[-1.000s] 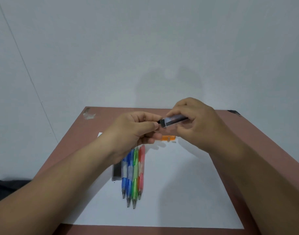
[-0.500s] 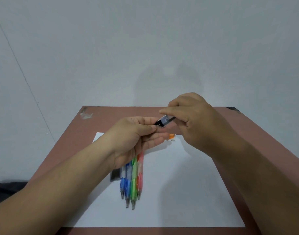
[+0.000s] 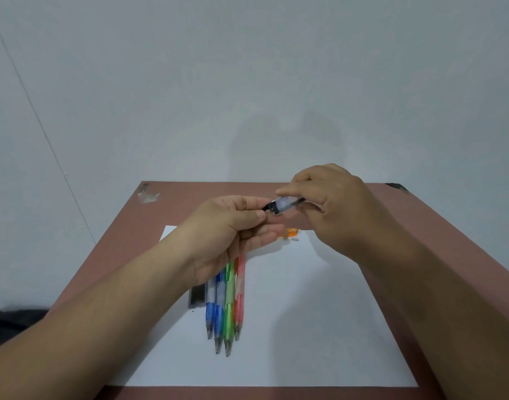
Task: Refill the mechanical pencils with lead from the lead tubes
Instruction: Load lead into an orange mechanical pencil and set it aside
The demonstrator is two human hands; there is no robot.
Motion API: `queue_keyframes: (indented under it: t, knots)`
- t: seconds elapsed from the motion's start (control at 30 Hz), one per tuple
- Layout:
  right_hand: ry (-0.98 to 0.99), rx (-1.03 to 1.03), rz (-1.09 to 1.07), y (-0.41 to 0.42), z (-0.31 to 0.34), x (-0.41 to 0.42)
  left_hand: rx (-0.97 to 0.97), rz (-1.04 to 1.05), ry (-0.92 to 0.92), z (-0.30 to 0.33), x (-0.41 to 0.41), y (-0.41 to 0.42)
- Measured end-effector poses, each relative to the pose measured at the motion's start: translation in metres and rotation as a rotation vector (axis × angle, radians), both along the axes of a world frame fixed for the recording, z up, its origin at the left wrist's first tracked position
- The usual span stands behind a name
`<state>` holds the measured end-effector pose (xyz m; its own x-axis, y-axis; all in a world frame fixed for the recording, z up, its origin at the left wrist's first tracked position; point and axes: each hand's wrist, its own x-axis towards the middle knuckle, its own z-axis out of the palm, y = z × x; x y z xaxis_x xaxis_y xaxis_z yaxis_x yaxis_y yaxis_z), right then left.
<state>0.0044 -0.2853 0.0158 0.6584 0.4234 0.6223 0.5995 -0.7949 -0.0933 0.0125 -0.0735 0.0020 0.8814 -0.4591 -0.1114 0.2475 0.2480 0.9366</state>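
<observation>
My right hand (image 3: pixel 331 203) grips a small clear lead tube (image 3: pixel 283 204) with a dark end pointing left, held above the table. My left hand (image 3: pixel 233 226) pinches thumb and forefinger at that dark end; what sits between the fingertips is too small to see. Under my left hand several mechanical pencils lie side by side on a white sheet (image 3: pixel 319 327), tips toward me: two blue pencils (image 3: pixel 214 310), a green pencil (image 3: pixel 228 313) and a red pencil (image 3: pixel 239 301). A second dark lead tube (image 3: pixel 197 297) lies left of them. An orange pencil (image 3: pixel 290 232) is partly hidden behind my left fingers.
The sheet lies on a brown table (image 3: pixel 406 255) set against a pale wall. A small white piece (image 3: pixel 295 239) rests by the orange pencil. A scuffed patch (image 3: pixel 148 194) marks the far left corner. Dark fabric (image 3: pixel 13 321) shows at the lower left.
The tube in my right hand tipped steeper half a second ago and now lies closer to level again. My left fingertips stay at its dark end. The pencils have not moved.
</observation>
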Motion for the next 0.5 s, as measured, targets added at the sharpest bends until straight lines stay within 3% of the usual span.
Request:
queue_keyframes:
  t: [0.5]
  knots:
    - [0.007, 0.017, -0.038, 0.0008, 0.0029, -0.0015, 0.462, 0.216, -0.332, 0.0007, 0.0001, 0.0025]
